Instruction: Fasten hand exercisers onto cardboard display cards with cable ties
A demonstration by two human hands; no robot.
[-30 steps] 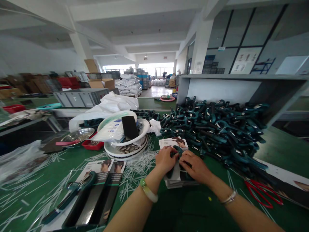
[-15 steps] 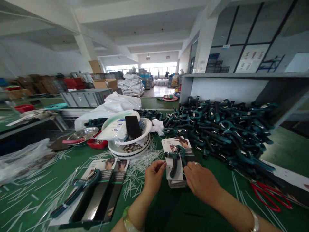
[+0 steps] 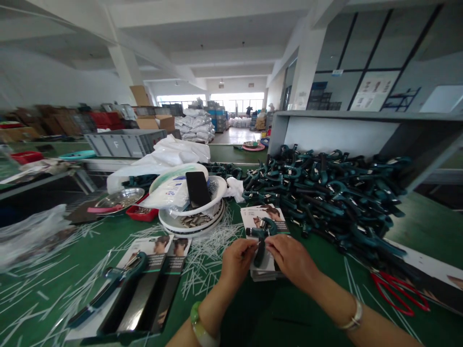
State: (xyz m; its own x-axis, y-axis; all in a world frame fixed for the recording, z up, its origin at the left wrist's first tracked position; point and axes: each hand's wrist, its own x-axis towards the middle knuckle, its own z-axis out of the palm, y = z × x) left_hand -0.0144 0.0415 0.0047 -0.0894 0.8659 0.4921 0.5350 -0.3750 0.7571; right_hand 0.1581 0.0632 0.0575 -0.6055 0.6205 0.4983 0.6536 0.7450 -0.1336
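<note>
Head view: both hands, left hand (image 3: 237, 260) and right hand (image 3: 291, 260), pinch a hand gripper (image 3: 261, 237) (gripper pile (image 3: 325, 197) beside).

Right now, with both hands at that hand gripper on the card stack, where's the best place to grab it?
Probably the hand gripper's lower handle, from the near side. It lies flat on the backing card stack, coil end far, handles running toward the person. The left hand and right hand sit either side, so thumb and forefinger could pinch across it.

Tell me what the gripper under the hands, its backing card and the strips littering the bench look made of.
Hand gripper: teal-black matte plastic or rubber handles, apparently. Backing card: glossy printed cardboard. White strips: thin, stiff, probably plastic ties; too small to confirm.
</note>
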